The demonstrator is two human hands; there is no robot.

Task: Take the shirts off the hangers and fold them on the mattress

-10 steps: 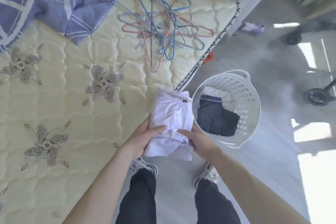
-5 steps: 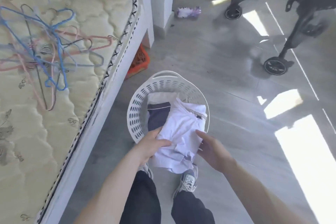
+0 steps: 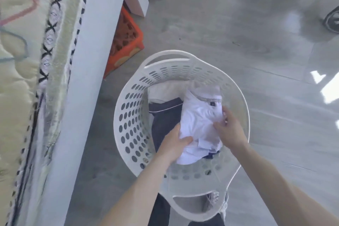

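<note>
Folded shirt is light and floppy, your left hand and right hand pinch its opposite edges, so scoop underneath.

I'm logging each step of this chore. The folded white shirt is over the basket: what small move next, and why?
Probably lower the white shirt onto the dark garment and let go: left hand and right hand hold it folded, inside the basket rim, above that garment.
</note>
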